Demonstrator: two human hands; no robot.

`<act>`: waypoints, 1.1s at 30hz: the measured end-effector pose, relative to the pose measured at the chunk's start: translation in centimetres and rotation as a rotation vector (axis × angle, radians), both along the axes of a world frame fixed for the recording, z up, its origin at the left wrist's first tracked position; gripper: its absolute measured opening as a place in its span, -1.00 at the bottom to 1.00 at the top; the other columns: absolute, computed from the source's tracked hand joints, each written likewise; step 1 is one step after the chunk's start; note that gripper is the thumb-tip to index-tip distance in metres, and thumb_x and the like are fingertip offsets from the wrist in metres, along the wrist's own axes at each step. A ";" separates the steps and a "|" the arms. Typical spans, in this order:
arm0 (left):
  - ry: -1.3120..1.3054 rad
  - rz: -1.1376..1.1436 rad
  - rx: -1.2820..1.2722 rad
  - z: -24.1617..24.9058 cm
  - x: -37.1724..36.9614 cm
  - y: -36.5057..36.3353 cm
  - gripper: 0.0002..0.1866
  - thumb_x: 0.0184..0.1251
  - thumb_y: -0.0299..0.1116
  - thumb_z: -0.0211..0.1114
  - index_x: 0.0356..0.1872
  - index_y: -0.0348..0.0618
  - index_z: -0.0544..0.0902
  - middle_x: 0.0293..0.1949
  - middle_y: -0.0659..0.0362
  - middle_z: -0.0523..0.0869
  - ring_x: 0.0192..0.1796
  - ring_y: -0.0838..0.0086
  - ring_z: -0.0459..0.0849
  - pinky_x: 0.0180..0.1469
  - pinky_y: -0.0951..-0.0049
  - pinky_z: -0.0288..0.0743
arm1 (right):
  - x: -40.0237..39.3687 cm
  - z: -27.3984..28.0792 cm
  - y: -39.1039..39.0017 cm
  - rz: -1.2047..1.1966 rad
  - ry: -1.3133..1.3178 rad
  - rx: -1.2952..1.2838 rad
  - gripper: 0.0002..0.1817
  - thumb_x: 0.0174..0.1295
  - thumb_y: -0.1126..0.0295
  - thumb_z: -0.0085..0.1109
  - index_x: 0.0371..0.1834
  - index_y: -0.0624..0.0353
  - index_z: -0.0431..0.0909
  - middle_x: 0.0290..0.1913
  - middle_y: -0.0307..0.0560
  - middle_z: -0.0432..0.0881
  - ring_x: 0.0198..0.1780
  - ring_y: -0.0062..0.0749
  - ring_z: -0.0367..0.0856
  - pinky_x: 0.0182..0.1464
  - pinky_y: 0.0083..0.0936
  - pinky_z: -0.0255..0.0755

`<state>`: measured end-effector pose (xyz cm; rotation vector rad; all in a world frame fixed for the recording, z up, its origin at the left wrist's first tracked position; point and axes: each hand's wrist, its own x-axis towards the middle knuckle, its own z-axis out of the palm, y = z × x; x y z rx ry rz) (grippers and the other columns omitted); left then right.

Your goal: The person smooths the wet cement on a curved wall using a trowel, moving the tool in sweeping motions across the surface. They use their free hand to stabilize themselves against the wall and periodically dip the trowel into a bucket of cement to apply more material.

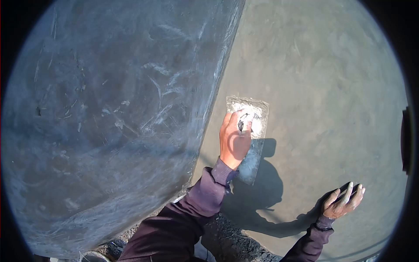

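Observation:
My left hand [235, 137] is wrapped around the handle of a plastering trowel [249, 163], a long rectangular plate smeared with pale plaster. Most of the handle is hidden by the fingers. The plate lies against the smooth grey-beige plastered surface [323, 100], just right of a corner edge, its upper part bright in the sun. Lower down on the right, my right hand [342, 204] has its fingers spread, with pale residue on them. It is at or very near the same plastered surface; contact is not certain. Both arms wear dark purple sleeves.
A darker, shaded wall face [109, 109] with pale scratches fills the left side, meeting the lit surface along a slanting edge. Rough soil and rubble [227, 240] lie at the bottom. Part of a round container [94, 256] shows at bottom left. My shadow falls across the plaster.

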<state>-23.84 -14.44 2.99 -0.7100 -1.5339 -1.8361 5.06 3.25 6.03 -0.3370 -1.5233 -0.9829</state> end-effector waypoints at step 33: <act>0.329 -0.011 -0.248 12.0 -6.9 -2.6 -0.76 0.19 -0.44 0.32 -0.12 -0.30 0.67 -0.23 -0.01 0.70 -0.15 0.23 0.69 -0.07 0.40 0.52 | 0.7 -0.8 0.3 -0.006 0.021 -0.095 -0.58 0.14 0.43 -0.01 0.10 0.24 0.48 0.26 0.23 0.37 0.31 0.18 0.30 0.33 0.07 0.14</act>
